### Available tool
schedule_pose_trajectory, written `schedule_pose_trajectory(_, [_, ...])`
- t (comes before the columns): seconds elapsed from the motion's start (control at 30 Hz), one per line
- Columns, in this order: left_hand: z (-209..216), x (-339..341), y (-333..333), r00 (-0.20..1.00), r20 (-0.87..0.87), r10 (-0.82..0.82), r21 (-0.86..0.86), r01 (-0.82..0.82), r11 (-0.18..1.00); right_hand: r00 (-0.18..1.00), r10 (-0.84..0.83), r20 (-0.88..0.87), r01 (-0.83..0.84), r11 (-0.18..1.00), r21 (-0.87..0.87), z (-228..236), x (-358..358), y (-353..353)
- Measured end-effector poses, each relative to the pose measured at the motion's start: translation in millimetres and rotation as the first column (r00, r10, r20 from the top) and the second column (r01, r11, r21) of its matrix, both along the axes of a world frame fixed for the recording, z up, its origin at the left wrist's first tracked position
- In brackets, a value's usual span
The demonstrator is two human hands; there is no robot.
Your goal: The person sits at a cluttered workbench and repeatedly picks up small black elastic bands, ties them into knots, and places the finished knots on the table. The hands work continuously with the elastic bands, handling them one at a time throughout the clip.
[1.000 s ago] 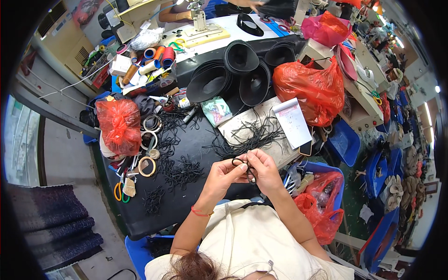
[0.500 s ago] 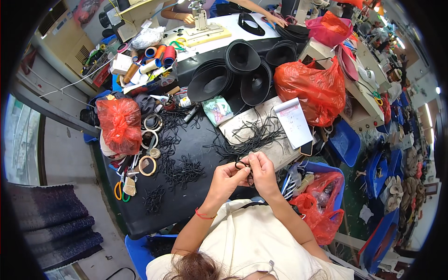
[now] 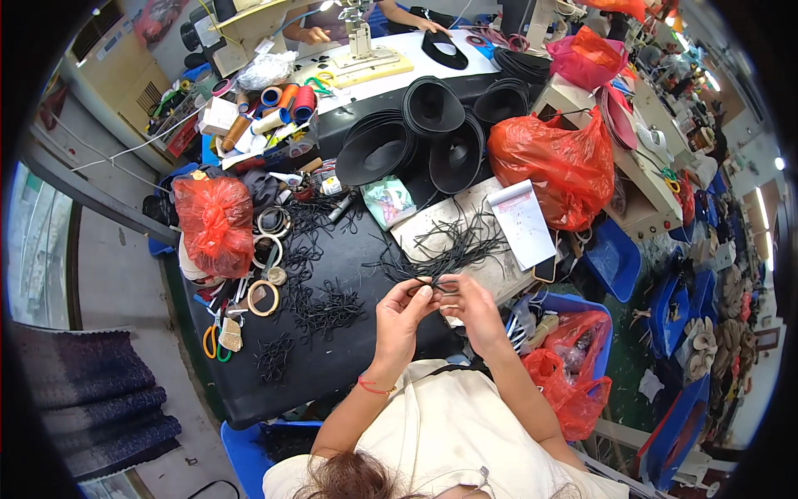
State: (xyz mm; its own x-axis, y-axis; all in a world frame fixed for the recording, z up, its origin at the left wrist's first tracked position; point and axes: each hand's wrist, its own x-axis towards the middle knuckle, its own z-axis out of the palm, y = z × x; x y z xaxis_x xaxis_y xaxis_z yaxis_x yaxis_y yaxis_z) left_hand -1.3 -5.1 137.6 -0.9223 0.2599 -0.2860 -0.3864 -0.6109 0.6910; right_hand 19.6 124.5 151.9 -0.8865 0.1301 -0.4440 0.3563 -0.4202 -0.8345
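Note:
Over the table's near edge, my left hand (image 3: 401, 319) and my right hand (image 3: 474, 308) face each other, fingertips nearly meeting. Between them is a thin black cord (image 3: 436, 286), pinched in the fingers of both hands; its ends are too small to follow. Just beyond my hands, a tangle of similar black cords (image 3: 453, 241) spreads over a pale board (image 3: 407, 234). More black cords (image 3: 328, 308) lie in loose heaps on the black tabletop (image 3: 374, 333) to the left.
A notepad (image 3: 528, 229) and a red plastic bag (image 3: 549, 166) sit right of the board. Stacked black curved pieces (image 3: 432, 106) stand beyond it. Tape rings (image 3: 263, 298) and scissors (image 3: 218, 341) lie left. Across the table, a co-worker's hand (image 3: 424, 23) touches a black piece (image 3: 445, 51).
The cord's open loop between my hands has drawn in, and my right fingers have spread out more. Across the table, the co-worker's hand has shifted left onto the black piece.

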Motion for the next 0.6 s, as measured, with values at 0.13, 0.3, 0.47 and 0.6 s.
schedule_pose_trajectory(0.13, [-5, -2, 0, 0.992, -0.08, -0.097, -0.152, 0.084, 0.985, 0.973, 0.093, -0.211, -0.007, 0.927, 0.375, -10, -3, -3])
schedule_pose_trajectory(0.3, [-8, -5, -10, 0.953, -0.036, -0.3, -0.246, 0.283, 0.927, 0.89, 0.224, -0.397, 0.168, 0.648, 0.743, -8, -1, -6])
schedule_pose_trajectory(0.47, [-6, -3, -3, 0.936, -0.167, -0.31, -0.7, 0.109, 0.706, 0.927, 0.15, -0.343, 0.19, 0.602, 0.776, -28, -3, -16])
schedule_pose_trajectory(0.6, [-26, -7, -15, 0.959, -0.037, -0.28, -0.295, 0.257, 0.92, 0.991, 0.107, -0.074, -0.103, 0.993, 0.059, -49, -10, 9])
